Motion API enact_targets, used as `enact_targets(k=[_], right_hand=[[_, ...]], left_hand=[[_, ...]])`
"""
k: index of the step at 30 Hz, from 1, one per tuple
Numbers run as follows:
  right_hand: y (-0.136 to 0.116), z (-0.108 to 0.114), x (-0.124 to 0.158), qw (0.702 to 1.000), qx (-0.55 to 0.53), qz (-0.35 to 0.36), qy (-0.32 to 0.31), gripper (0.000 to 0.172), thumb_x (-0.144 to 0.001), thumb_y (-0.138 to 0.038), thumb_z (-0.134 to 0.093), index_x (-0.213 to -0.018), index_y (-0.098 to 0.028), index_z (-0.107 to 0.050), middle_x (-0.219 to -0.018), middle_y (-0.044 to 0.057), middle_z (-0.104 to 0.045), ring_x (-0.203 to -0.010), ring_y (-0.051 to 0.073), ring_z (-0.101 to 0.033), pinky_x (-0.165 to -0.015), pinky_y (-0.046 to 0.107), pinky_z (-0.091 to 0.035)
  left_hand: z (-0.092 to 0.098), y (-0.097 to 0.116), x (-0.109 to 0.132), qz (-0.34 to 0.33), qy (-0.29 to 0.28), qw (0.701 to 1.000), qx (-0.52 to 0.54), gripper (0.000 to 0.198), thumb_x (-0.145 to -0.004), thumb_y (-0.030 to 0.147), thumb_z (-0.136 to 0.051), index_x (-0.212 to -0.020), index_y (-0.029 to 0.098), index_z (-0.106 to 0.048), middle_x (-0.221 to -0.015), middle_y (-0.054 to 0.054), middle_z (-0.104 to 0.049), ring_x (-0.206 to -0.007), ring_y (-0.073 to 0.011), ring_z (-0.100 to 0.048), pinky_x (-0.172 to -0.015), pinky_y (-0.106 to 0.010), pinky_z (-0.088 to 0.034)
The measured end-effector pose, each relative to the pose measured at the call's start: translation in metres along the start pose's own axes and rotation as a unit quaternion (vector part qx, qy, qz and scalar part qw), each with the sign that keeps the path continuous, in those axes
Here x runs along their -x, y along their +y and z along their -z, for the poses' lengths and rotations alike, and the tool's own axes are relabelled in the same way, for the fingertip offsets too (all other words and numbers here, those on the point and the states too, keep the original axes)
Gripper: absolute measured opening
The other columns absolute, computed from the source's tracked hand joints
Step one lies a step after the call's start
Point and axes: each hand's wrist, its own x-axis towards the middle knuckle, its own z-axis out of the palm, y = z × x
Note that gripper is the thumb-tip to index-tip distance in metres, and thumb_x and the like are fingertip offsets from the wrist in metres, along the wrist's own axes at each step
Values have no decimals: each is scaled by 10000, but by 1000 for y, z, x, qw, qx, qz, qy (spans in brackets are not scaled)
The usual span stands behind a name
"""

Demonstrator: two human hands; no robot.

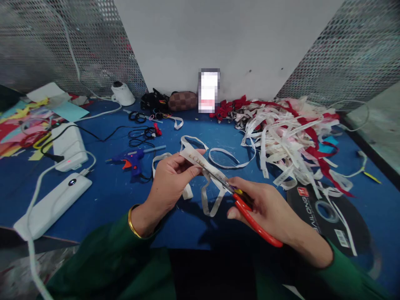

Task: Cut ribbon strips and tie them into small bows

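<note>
Between thumb and fingers my left hand (173,178) pinches a white printed ribbon (197,158), its lettering facing up. My right hand (265,204) grips red-handled scissors (254,221), with the blades lying along the ribbon and pointing at my left hand. The ribbon's far part curls in loops over the blue table (175,225), and another loop hangs below the blades. Whether the blades are fully closed on the ribbon is hard to make out.
At the right lies a heap of white and red ribbons (281,133), with a black BAILONG spool (331,221) below it. A blue glue gun (133,160), power strip (68,146) and power bank (53,204) lie left. A phone (208,89) leans against the back panel.
</note>
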Motion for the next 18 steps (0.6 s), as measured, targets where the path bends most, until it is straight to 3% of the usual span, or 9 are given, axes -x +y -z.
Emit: enact_targets(k=[11, 18], right_hand=[[5, -2, 1, 1000, -15, -8, 5, 455, -832, -620, -647, -1024, -207, -642, -668, -19, -617, -550, 118, -485, -518, 225, -335], [4, -2, 1, 1000, -12, -12, 16, 473, -829, -626, -644, -1035, -201, -667, -694, -2, -640, -585, 128, -518, -543, 227, -368]], left_hand=[[-1, 2, 0, -5, 10, 1000, -6, 285, -708, 163, -792, -992, 184, -787, -980, -50, -779, -774, -159, -706, -739, -288, -612], [0, 2, -1, 0, 5, 1000, 1, 292, -708, 171, -793, -1000, 184, -787, -996, -52, -774, -780, -155, -696, -735, -281, -605]])
